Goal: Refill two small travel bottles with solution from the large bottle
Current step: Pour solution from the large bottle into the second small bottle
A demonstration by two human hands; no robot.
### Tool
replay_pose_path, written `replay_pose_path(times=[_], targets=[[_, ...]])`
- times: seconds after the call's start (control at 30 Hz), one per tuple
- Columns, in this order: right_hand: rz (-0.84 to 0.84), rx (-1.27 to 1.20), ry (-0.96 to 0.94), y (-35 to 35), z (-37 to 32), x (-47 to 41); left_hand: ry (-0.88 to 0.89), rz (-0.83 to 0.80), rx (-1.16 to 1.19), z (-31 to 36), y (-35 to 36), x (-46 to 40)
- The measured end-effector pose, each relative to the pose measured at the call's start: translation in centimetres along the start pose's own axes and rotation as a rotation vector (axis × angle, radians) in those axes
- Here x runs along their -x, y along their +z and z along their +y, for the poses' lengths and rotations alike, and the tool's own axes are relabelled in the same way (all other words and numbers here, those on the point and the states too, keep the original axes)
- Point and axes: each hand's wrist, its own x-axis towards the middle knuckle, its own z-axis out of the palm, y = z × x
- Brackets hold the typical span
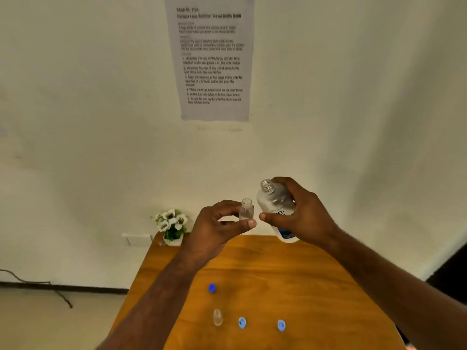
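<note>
My left hand (217, 224) pinches a small clear travel bottle (246, 209) upright above the far end of the wooden table (316, 286); its neck has no cap on. Right beside it, my right hand (300, 214) grips the large white bottle (274, 200) with a blue label, also uncapped and leaning slightly left toward the small one. A second small clear bottle (217, 317) stands on the table near me. A dark blue cap (212, 288) lies behind it, and two light blue caps (242, 322) (281, 325) lie to its right.
A small pot of white flowers (172, 227) sits at the table's far left corner. A printed instruction sheet (211, 56) hangs on the wall. A cable (38, 286) runs along the floor at the left.
</note>
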Motion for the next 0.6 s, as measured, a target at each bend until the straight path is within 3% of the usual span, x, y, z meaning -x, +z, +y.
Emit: replay_pose_path(times=[0.23, 0.47, 0.6], targets=[[-0.003, -0.081, 0.185, 2.6, 5.8, 4.2, -0.182, -0.048, -0.036, -9.9, 1.7, 3.6], [-0.036, -0.037, 0.382, 4.7, 11.5, 8.4, -0.434, 0.004, -0.153, -20.5, 4.6, 9.0], [-0.068, -0.011, 0.455, 6.2, 14.8, 10.6, -0.474, -0.063, -0.339, -25.3, 6.0, 11.2]])
